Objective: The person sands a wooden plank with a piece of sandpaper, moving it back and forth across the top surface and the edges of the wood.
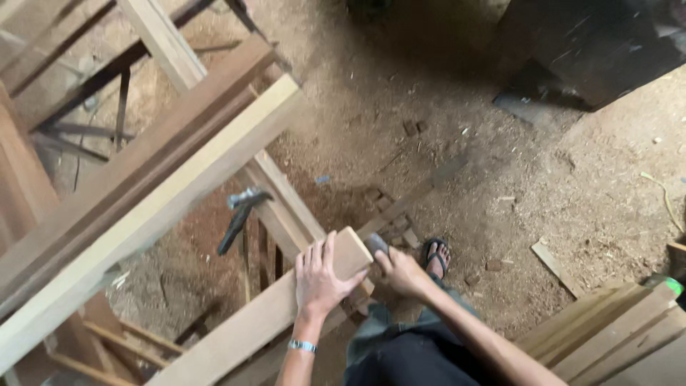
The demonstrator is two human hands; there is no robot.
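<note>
From the head camera I look straight down onto a workshop floor (500, 164) covered in sawdust. My left hand (319, 277) lies flat, fingers spread, pressing on the near end of a pale wooden plank (264, 314) that runs down toward the lower left, where the picture edge cuts it off. My right hand (401, 271) is closed around a small grey object (376, 244) held against the plank's end; most of it is hidden by my fingers, and it may be a sanding block, though I cannot tell. A metal bracelet (301, 346) circles my left wrist. A sandalled foot (436, 256) stands on the floor just beside the right hand. To the left, a wooden frame (164, 179) of long beams crosses the view, its ends cut off. A hammer (241, 214) rests against one of its rails. A dark shape (593, 50) at the top right is too shadowed to identify. Stacked boards (614, 329) fill the lower right corner, with a small green object (670, 286) at their edge, mostly out of frame.
</note>
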